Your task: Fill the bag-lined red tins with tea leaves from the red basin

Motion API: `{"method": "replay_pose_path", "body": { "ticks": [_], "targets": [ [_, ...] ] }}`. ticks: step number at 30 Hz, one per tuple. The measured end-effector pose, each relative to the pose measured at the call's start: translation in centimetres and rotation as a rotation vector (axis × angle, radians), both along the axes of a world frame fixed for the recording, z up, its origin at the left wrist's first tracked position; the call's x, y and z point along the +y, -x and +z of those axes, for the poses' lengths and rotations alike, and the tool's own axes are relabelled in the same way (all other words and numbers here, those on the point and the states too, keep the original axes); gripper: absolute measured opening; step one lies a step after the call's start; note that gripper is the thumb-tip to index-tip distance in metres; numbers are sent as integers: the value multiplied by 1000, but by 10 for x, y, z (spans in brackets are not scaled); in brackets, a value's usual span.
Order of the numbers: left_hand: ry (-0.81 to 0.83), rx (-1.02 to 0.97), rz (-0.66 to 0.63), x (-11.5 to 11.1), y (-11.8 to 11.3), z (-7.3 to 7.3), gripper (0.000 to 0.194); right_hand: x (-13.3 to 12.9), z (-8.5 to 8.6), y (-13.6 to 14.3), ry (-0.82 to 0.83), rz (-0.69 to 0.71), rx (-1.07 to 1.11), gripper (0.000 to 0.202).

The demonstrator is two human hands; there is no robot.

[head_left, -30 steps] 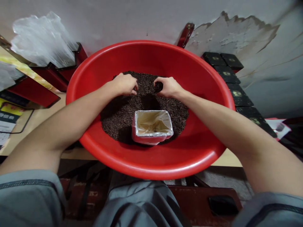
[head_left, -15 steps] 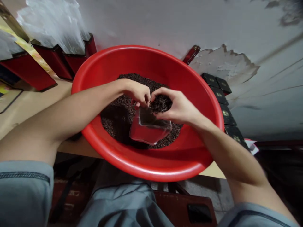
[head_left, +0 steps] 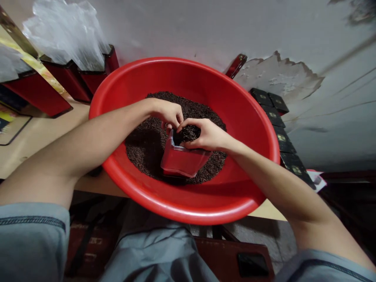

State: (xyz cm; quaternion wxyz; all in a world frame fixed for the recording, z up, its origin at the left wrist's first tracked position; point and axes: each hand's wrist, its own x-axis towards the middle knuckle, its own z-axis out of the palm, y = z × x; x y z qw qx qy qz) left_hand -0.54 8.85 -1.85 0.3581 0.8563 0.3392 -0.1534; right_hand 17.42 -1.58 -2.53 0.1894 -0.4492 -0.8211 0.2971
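A big red basin (head_left: 188,211) holds a heap of dark, dry loose leaves that look like tea (head_left: 138,154). Over the heap a red box (head_left: 183,162) is tilted, with a clear plastic bag (head_left: 192,154) lining it and folded out over its rim. My left hand (head_left: 169,113) is closed at the far edge of the box, pinching the bag's edge; its fingertips are partly hidden. Cupped around a clump of tea leaves (head_left: 189,134), my right hand (head_left: 210,135) is at the box's mouth, its thumb and fingers against the clump.
Tall red boxes (head_left: 38,94) stand at the left, some stuffed with clear plastic bags (head_left: 67,35). Small black-topped boxes (head_left: 282,139) line up right of the basin. A dark red strip (head_left: 236,65) leans on the wall behind. Below the table lies a black phone-like object (head_left: 252,264).
My right hand has moved left and down with the tea leaves, from the box's right side into its mouth. My left hand has barely shifted, slightly left.
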Motion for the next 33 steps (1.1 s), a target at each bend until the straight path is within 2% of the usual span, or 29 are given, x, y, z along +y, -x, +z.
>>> {"method": "replay_pose_path", "body": {
  "ticks": [5,11,22,28,30,33],
  "targets": [
    [45,-11,7,-1,0,0,28,2,-2,-1,11,22,23,34],
    [92,-19,42,-1,2,2,27,2,-2,-1,37,58,73,42],
    [146,-28,6,3,4,0,29,4,5,-8,-7,191,77,26],
    [263,-85,-12,3,5,-3,26,4,9,-15,41,273,5,24],
    [298,-76,-10,1,3,-4,24,6,9,-18,46,241,-12,26],
    [347,-56,6,-2,1,-6,23,15,3,-25,-17,84,-16,35]
  ]
}}
